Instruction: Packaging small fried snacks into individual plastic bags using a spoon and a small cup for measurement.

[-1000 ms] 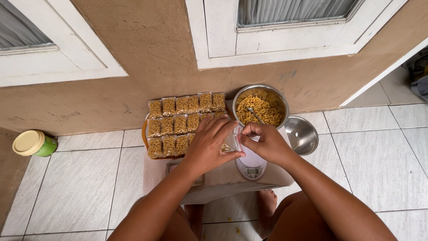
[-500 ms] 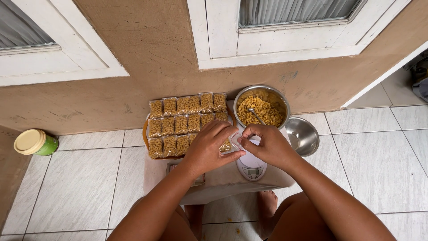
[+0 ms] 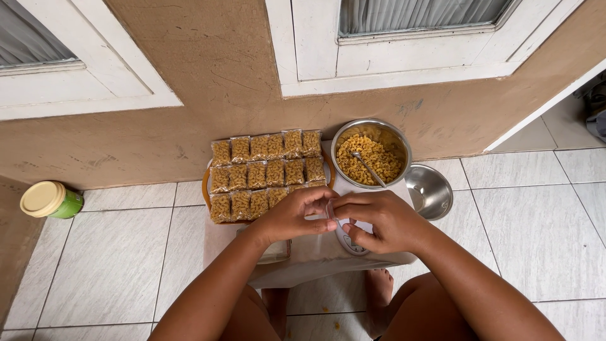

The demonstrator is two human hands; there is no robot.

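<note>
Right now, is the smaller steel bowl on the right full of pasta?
No, the smaller steel bowl is empty; the pasta fills the larger bowl beside it.

Packet tray (image 3: 265,173) and bowl (image 3: 371,153) block ahead.

Hidden and cut-off parts, head view

Small clear bag (image 3: 329,209) almost wholly covered between left hand (image 3: 293,215) and right hand (image 3: 379,221); contents not readable. Kitchen scale (image 3: 351,239) mostly under the right hand, display hidden. Flat grey object (image 3: 276,251) below left wrist, kind unclear. Spoon (image 3: 368,167) bowl buried in pasta in steel bowl (image 3: 371,152). Front packets (image 3: 265,170) partly behind left hand. Both windows (image 3: 404,38) cut by top edge; dark object (image 3: 596,107) cut at right edge.
</note>
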